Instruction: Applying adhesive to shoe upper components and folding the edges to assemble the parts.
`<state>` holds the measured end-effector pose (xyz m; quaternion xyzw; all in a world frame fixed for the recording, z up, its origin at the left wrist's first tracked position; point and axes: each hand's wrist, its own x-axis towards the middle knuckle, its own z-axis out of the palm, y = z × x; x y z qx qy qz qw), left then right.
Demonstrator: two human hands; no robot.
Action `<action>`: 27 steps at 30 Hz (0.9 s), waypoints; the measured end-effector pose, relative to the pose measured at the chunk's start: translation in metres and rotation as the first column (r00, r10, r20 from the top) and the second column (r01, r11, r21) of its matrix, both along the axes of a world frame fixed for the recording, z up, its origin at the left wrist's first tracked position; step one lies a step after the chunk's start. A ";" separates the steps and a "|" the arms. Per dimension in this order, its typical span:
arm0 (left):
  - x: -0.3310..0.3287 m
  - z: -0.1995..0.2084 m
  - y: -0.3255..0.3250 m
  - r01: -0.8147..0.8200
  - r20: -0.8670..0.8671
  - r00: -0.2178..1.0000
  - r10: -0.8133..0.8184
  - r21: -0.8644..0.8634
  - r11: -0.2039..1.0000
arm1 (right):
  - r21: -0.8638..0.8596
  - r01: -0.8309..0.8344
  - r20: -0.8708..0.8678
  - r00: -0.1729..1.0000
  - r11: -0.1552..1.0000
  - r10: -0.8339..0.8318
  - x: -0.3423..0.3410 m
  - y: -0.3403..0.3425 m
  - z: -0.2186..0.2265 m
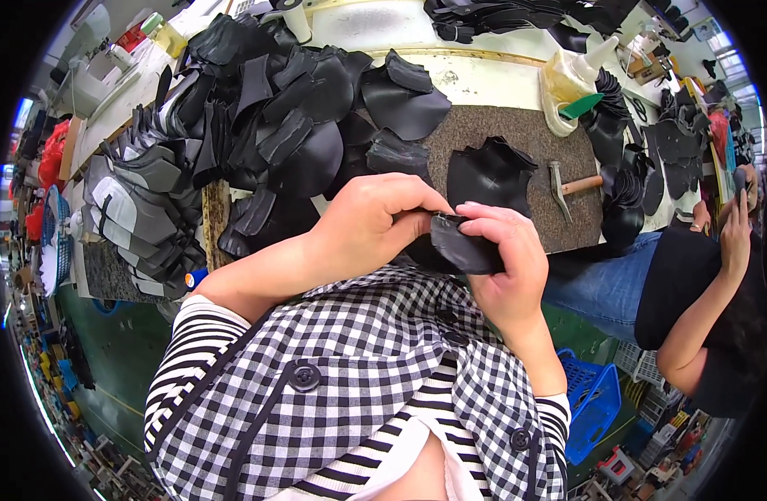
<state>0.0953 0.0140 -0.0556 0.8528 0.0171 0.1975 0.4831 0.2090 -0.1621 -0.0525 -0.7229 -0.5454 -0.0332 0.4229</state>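
Between my two hands, close to my body, is a small curved black leather piece [465,249]. My left hand [382,209] pinches its upper edge with thumb and forefinger. Around its right side my right hand [510,250] is closed, fingertips meeting the left ones at the top edge. Just beyond my hands another black leather piece [490,175] lies on a brown speckled board [458,125]. A hammer [567,188] with a wooden handle rests on the board to the right.
Black leather pieces [308,159] pile up left of the board, beside grey layered pieces [141,200]. A cream plastic bottle [567,79] with a green-handled tool [581,106] stands at the board's far right. A co-worker [692,284] sits at right, near a blue basket [590,401].
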 end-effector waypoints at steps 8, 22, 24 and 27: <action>0.003 0.010 0.002 0.082 0.093 0.993 -0.076 -0.068 0.994 | 0.019 0.046 -0.572 0.820 0.999 -0.026 -0.006 -0.008 0.000; 0.001 0.005 0.003 0.136 0.178 0.978 -0.112 -0.131 0.982 | 0.074 0.040 -0.673 0.740 0.996 0.020 -0.002 -0.009 -0.005; 0.002 0.005 0.002 0.171 0.187 0.972 -0.138 -0.171 0.970 | 0.071 -0.044 -0.308 0.949 0.997 0.064 0.004 -0.009 -0.002; 0.004 0.006 -0.001 0.121 0.188 0.976 -0.115 -0.022 0.992 | 0.011 -0.007 -0.013 1.000 1.000 0.007 0.003 -0.006 0.003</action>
